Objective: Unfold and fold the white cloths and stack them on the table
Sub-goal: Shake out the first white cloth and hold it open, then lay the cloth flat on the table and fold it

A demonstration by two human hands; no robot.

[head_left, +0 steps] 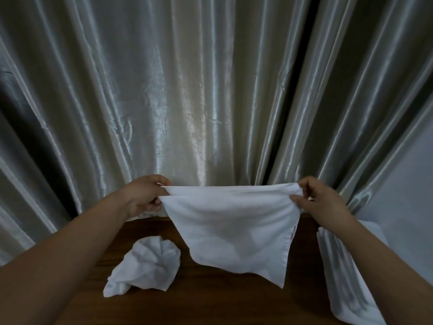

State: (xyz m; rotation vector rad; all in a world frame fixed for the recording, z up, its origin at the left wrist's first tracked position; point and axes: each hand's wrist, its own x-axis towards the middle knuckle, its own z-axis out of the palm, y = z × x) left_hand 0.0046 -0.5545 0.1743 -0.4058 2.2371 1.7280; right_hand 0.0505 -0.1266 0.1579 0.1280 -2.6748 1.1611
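Observation:
A white cloth (234, 228) hangs in the air above the dark wooden table (210, 301), doubled over along its top edge. My left hand (143, 195) pinches its upper left corners and my right hand (321, 200) pinches its upper right corners, stretching the edge level. The cloth's lower part droops to a point at the right, just over the table. A crumpled white cloth (145, 266) lies on the table at the lower left. A stack of folded white cloths (346, 277) sits at the right side of the table, partly behind my right forearm.
A shiny grey-beige pleated curtain (187, 90) fills the view right behind the table's far edge. A pale wall (403, 195) shows at the far right.

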